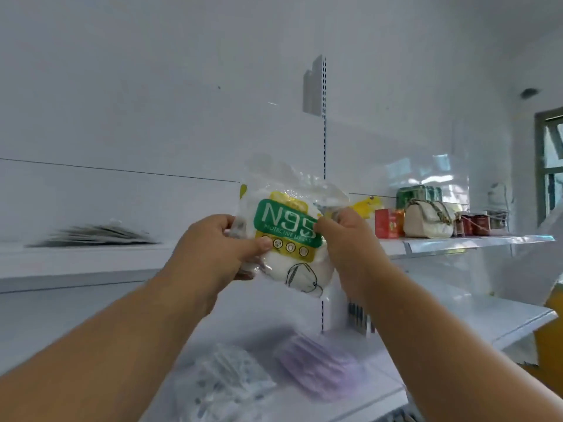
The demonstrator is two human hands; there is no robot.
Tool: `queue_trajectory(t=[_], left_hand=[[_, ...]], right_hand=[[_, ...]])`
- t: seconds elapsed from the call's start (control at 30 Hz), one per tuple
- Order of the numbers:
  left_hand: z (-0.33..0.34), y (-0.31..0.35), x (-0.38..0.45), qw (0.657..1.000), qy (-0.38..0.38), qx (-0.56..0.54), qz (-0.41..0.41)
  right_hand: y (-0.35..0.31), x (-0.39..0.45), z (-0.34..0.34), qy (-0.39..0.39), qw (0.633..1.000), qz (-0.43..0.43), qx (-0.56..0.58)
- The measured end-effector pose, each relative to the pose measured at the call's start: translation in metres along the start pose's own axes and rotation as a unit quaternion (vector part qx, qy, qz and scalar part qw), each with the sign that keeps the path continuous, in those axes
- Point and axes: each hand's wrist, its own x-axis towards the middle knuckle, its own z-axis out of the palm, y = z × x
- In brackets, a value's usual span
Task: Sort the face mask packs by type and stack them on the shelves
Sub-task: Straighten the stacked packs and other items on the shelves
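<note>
Head view: a clear plastic pack of white masks with a green N95 label (289, 236) is being held up in front of the white shelving, between both hands. The pack's left edge is being gripped by the left hand (213, 248), thumb pressed on its front. Its upper right part is being pinched by the right hand (344, 239), fingers curled over the plastic. On the lower white shelf (475, 318), a pack of purple masks (320, 363) and a clear pack of pale masks (219, 382) are lying side by side, blurred. On the upper left shelf (91, 257) a flat grey stack (94, 234) is resting. A cream quilted handbag (426, 220) and a red box (387, 223) are standing on the upper right shelf (463, 242).
</note>
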Motion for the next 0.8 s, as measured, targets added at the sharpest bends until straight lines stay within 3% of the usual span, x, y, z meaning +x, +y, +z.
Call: queue_trajectory(t=[0.13,0.27,0.4,0.53,0.6,0.7,0.73,0.8], left_hand=[[0.029,0.005,0.066,1.0,0.015,0.004,-0.011],[0.057,-0.011,0.135,0.997,0.048,0.053,-0.02],[0.082,-0.018,0.21,0.989,0.082,0.119,-0.019],[0.101,-0.025,0.272,0.973,0.131,0.183,-0.048],[0.104,-0.032,0.296,0.937,0.152,0.308,-0.065],[0.1,-0.047,0.311,0.835,0.143,0.529,-0.049],[0.099,-0.051,0.311,0.816,0.134,0.561,-0.04],[0.096,-0.054,0.306,0.816,0.126,0.564,-0.023]], right_hand=[[0.01,0.078,-0.012,-0.028,0.999,-0.028,-0.018],[0.04,0.154,-0.013,-0.002,0.996,-0.079,-0.042],[0.058,0.233,-0.006,0.023,0.975,-0.134,-0.177],[0.076,0.311,0.017,-0.011,0.943,-0.154,-0.294],[0.091,0.345,0.035,-0.038,0.931,-0.134,-0.336],[0.11,0.369,0.053,-0.086,0.899,-0.106,-0.416],[0.113,0.37,0.053,-0.103,0.893,-0.095,-0.427],[0.114,0.367,0.048,-0.118,0.898,-0.078,-0.417]])
